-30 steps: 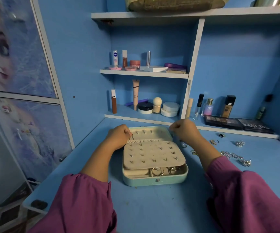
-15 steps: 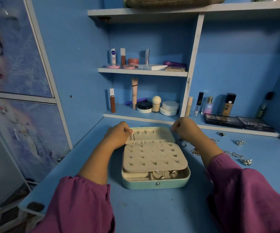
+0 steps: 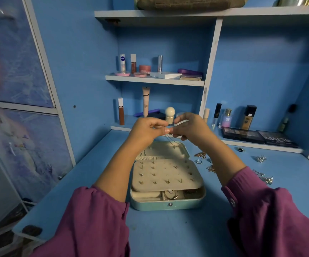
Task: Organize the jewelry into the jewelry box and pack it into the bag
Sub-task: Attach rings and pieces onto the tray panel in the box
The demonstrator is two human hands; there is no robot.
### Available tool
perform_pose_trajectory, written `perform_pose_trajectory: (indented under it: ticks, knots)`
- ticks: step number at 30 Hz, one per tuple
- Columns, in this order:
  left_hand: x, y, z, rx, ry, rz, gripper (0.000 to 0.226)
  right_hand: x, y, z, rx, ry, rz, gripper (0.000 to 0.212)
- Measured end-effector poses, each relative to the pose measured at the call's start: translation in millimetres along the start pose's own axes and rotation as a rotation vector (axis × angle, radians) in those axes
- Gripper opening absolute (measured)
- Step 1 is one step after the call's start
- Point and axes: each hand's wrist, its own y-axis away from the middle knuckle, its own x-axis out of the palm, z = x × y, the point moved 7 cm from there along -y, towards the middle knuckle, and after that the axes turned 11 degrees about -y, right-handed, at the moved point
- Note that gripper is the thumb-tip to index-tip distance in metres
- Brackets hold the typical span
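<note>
An open teal jewelry box (image 3: pixel 168 204) with a cream lining sits on the blue desk. Its earring panel (image 3: pixel 165 174) carries several small studs, and rings (image 3: pixel 170 194) lie in the front compartment. My left hand (image 3: pixel 148 130) and my right hand (image 3: pixel 189 127) are raised together above the box's lid. Between them they pinch a thin chain necklace (image 3: pixel 170 140), which hangs down in a loop over the lid. Loose silver jewelry (image 3: pixel 263 178) lies on the desk to the right of the box. No bag is clearly visible.
Cosmetics stand on the shelves (image 3: pixel 155 79) behind the box. Makeup palettes (image 3: pixel 257 137) lie on the back ledge at right. A ring (image 3: pixel 240 149) and a silver piece (image 3: pixel 261 158) sit at far right. A cupboard door (image 3: pixel 20 145) borders the desk's left edge.
Both hands rose from the sides of the box lid and met above it. They now hold a thin chain up between them.
</note>
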Motion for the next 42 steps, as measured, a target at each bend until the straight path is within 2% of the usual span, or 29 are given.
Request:
perform_pose_trajectory:
  ticks: [6,11,19,26,33,42]
  knots:
    - [-0.6,2.3,8.7,-0.006,-0.096,-0.054,0.014,14.1,2.2,-12.0,0.114,-0.123,0.130,0.016]
    - [-2.6,5.5,7.0,0.035,-0.046,-0.073,0.011,25.8,5.1,-8.5,-0.002,-0.068,0.165,0.027]
    - [-12.5,8.9,10.7,-0.012,0.159,-0.160,0.006,26.3,1.9,-14.5,-0.092,0.109,0.084,0.004]
    - [-42.3,10.0,25.4,-0.098,0.294,-0.376,0.007,3.4,-3.9,-24.5,-0.098,0.432,-0.077,0.017]
    - [-62.9,10.6,43.9,-0.155,0.407,-0.454,0.009,-30.3,-8.9,-38.2,-0.069,0.435,-0.233,0.020]
    - [-79.1,11.9,58.9,-0.174,0.474,-0.533,0.008,-48.7,-11.6,-53.2,0.040,0.451,-0.290,0.017]
